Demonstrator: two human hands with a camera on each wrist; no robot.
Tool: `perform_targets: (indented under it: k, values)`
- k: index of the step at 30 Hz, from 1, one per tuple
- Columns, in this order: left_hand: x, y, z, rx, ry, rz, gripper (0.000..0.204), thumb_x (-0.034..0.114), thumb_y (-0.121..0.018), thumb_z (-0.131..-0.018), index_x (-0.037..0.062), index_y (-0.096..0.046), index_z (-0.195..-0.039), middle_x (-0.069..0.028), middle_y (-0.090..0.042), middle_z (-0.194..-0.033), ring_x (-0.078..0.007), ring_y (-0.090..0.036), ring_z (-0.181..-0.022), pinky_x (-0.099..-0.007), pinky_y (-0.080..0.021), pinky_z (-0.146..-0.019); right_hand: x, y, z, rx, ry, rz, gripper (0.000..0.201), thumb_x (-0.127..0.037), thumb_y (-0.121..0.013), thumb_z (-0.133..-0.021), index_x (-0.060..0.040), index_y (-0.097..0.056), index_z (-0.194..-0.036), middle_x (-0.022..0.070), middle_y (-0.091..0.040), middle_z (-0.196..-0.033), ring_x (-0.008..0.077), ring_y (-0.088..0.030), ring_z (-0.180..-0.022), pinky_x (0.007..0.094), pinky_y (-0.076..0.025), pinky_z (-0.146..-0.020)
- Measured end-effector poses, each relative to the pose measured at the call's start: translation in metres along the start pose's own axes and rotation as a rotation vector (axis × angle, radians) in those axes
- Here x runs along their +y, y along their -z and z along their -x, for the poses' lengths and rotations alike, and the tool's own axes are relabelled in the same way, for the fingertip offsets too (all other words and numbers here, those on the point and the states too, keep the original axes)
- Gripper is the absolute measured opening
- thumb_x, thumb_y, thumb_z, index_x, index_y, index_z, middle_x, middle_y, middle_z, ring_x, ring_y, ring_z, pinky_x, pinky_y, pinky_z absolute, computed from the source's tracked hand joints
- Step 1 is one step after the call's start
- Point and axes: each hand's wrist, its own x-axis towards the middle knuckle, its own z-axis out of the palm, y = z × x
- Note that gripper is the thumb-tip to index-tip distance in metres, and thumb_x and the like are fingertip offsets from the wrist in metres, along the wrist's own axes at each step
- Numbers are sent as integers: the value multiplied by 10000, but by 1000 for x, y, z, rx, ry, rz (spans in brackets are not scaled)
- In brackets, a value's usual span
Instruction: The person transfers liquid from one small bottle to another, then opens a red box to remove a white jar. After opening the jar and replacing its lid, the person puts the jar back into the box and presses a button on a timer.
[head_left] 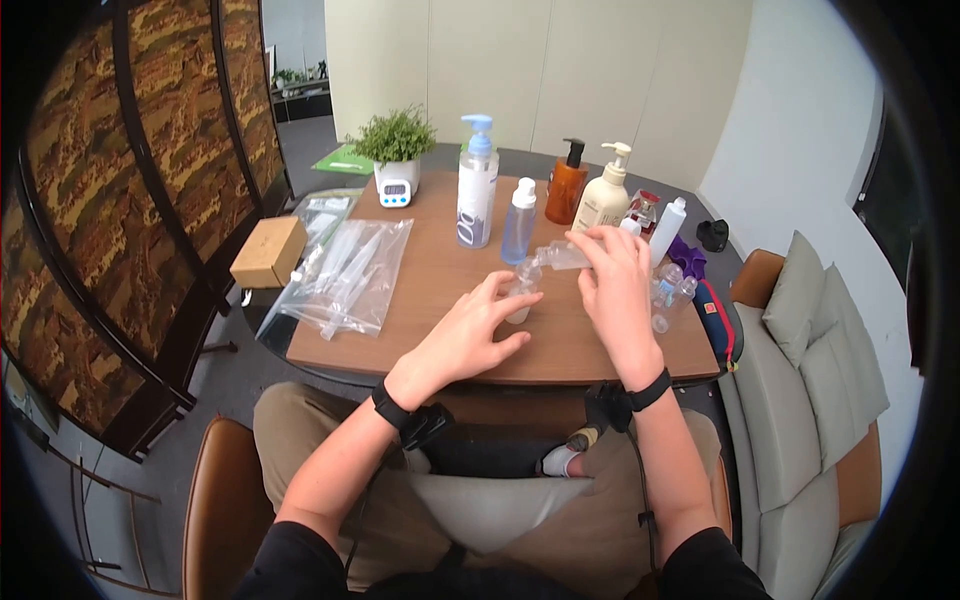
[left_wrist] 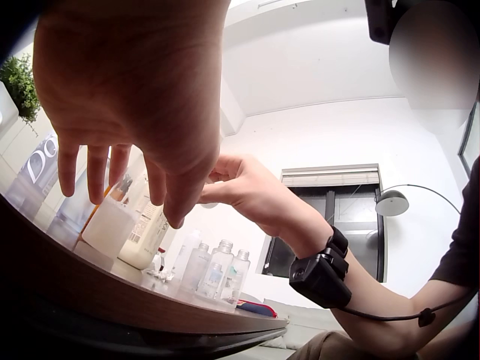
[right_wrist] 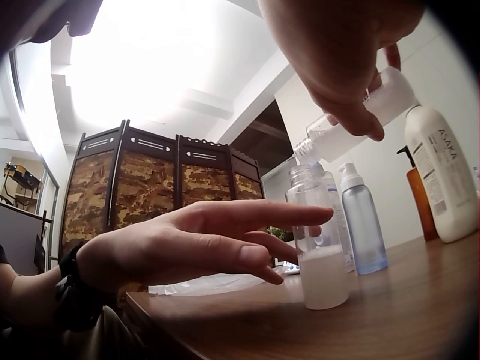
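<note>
A small clear bottle point(right_wrist: 324, 279) with cloudy liquid in its lower part stands upright on the table. My right hand point(head_left: 622, 292) grips a second clear bottle point(head_left: 566, 256), tilted so that its neck is at the standing bottle's mouth; the right wrist view shows cloudy contents in this tilted bottle point(right_wrist: 394, 97) too. Around the standing bottle's near side, my left hand point(head_left: 455, 335) has its fingers spread and loosely bent, not closed on it. Whether those fingers touch the bottle I cannot tell.
Behind stand a blue-capped pump bottle point(head_left: 477, 190), a blue-tinted bottle point(head_left: 518, 225), an amber bottle point(head_left: 566, 190) and a cream pump bottle point(head_left: 602, 200). Small clear bottles point(head_left: 668, 290) are at the right. A plastic bag point(head_left: 365, 285), a box point(head_left: 268, 252), a timer point(head_left: 396, 194) and a plant point(head_left: 395, 137) are at the left.
</note>
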Motion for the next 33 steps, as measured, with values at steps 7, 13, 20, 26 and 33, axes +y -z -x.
perform_targets:
  k: [7,13,20,26,33]
  values:
    - [4,2,-2,-13,15,5,597,250,-801,-997,163,-644,-1566,-254,-493,-1573,-452,-593,-1395,-504,-498,-1197,2,-1,1,-4,-17,-19,470,57,-747,-807,-67,-777,-1259,117,-690,-1222,323,-613,-1263,511,-412,-1188]
    - [7,2,-2,-6,-8,-3,586,233,-813,-986,133,-658,-1543,-249,-517,-1552,-410,-625,-1372,-504,-505,-1189,-2,2,2,13,-33,-2,445,35,-760,-818,-61,-777,-1252,109,-687,-1229,314,-606,-1270,519,-404,-1198]
    - [8,3,-2,-18,24,-3,578,234,-809,-990,132,-661,-1539,-246,-508,-1566,-403,-624,-1384,-509,-501,-1193,-2,2,2,5,-27,-11,427,49,-748,-830,-48,-776,-1245,127,-686,-1228,326,-604,-1266,524,-407,-1194]
    - [7,2,-2,-15,15,-13,576,236,-807,-989,132,-663,-1537,-248,-505,-1569,-405,-626,-1380,-507,-500,-1189,-4,4,2,13,-30,-20,418,53,-742,-836,-43,-776,-1241,135,-688,-1232,337,-609,-1256,535,-411,-1192]
    - [5,2,0,-31,23,0,586,258,-801,-1008,153,-645,-1563,-242,-483,-1589,-417,-608,-1405,-498,-498,-1203,-8,6,-1,20,-15,13,399,41,-726,-853,-45,-777,-1239,137,-694,-1220,323,-617,-1263,546,-412,-1194]
